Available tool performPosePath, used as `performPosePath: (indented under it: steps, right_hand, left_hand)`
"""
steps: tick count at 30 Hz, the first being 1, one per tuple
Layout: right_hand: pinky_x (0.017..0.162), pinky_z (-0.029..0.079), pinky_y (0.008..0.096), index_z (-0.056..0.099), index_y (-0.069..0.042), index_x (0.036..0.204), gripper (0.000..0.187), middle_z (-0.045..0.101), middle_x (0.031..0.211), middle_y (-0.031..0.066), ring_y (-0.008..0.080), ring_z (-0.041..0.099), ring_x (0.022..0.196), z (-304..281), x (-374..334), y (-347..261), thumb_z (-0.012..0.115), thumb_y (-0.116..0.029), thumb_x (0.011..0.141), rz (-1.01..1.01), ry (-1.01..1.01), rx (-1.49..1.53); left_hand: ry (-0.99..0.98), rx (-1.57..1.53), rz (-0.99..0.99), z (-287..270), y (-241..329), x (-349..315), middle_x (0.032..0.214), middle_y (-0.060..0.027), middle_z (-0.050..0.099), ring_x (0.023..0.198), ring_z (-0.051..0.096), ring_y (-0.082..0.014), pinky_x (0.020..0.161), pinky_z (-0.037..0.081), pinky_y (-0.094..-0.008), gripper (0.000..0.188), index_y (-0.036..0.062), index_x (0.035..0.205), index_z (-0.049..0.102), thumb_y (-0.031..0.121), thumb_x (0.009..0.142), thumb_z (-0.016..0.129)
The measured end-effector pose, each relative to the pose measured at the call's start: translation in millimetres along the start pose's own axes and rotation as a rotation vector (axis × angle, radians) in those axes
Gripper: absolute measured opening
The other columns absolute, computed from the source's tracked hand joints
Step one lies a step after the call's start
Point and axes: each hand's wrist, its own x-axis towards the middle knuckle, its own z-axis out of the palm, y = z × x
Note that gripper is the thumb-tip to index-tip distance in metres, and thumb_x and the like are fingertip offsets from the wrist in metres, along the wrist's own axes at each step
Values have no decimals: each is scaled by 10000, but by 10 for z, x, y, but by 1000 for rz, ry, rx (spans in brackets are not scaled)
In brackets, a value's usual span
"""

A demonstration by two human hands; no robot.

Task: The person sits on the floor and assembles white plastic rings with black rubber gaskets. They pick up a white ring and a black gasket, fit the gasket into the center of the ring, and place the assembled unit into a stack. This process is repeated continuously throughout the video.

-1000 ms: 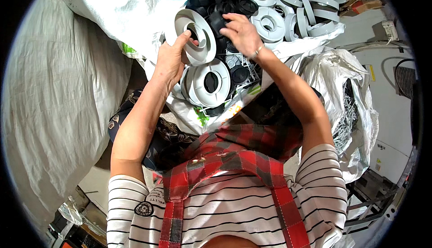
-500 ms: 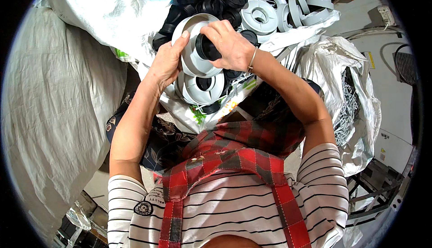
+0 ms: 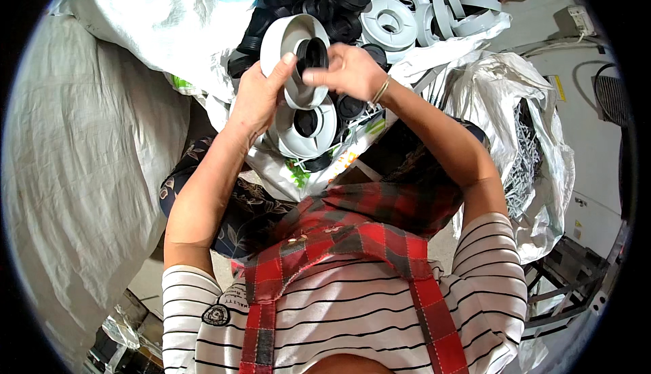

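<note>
In my left hand (image 3: 261, 96) is a light grey plastic ring with a deep rim (image 3: 274, 38), tilted up, my thumb pressed on its near edge. A black threaded plastic fitting (image 3: 312, 54) sits at the middle of this ring, its open end facing right. My right hand (image 3: 352, 72) is beside the fitting, with the thumb across its lower side. Its fingers are smeared by motion, so their grip on the fitting is unclear. Just below lies another grey flanged ring (image 3: 322, 140) with a black centre.
Black threaded fittings (image 3: 319, 8) heap up beyond my hands, with grey rings (image 3: 390, 21) to their right, all on white sacking (image 3: 163, 28). At right stands a white sack (image 3: 485, 89) of thin grey pieces (image 3: 522, 164). A large pale sack (image 3: 88, 170) fills the left side.
My right hand has shifted from around the black fitting toward its right side, and the fitting's open end shows more. The grey ring has moved slightly away and turned.
</note>
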Motion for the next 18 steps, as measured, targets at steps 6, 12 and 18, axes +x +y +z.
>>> performPosePath:
  steps: [6, 12, 18]
  right_hand:
    - [714, 538, 419, 585, 74, 1014, 651, 659, 904, 240, 357, 653, 821, -384, 437, 795, 584, -544, 811, 58, 357, -238]
    - [978, 350, 441, 537, 22, 1171, 630, 644, 1073, 164, 318, 533, 1130, -472, 604, 1791, 608, -483, 802, 320, 440, -764]
    - [963, 340, 430, 669, -1, 942, 487, 662, 988, 179, 328, 560, 1060, -613, 629, 1161, 512, -453, 854, 392, 520, -966]
  left_hand:
    - [-197, 861, 452, 59, 69, -208, 1250, -241, 531, 1137, 544, -282, 975, 407, -327, 812, -43, 1312, 432, 383, 710, 772]
    - [-587, 1004, 297, 174, -196, -253, 1215, -216, 564, 1177, 512, -309, 1012, 378, -363, 639, -45, 1243, 509, 316, 765, 732]
    - [-229, 463, -4, 37, -125, -63, 1048, -75, 660, 956, 603, -113, 840, 473, -257, 427, -32, 1204, 554, 235, 883, 645]
